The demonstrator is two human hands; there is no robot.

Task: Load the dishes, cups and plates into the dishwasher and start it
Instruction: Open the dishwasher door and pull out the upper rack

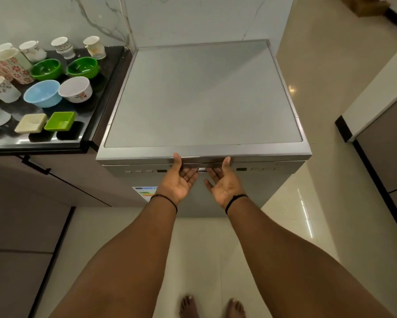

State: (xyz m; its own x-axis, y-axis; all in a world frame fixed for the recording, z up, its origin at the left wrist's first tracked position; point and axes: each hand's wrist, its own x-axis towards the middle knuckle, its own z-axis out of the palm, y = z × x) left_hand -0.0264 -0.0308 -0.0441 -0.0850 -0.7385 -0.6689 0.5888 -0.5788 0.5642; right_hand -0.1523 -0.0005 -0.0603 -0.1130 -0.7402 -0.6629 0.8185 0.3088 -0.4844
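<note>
A silver dishwasher (202,95) stands in front of me with its door closed. Both hands reach palm-up to the handle recess (202,169) at the top of the door. My left hand (179,182) has its thumb on the top lip and its fingers curled into the recess. My right hand (222,184) grips the same way just to the right. On the black counter (87,92) to the left sit two green bowls (46,68), a blue bowl (42,92), a white flowered bowl (76,89), a cream square dish (31,122), a green square dish (59,120) and several cups (63,47).
The counter edge meets the dishwasher's left side, with brown cabinet doors (20,203) below it. A marble wall (192,17) rises behind. Cream floor tiles (330,157) run to the right, towards another cabinet (385,138). My bare feet (212,307) stand in front of the door.
</note>
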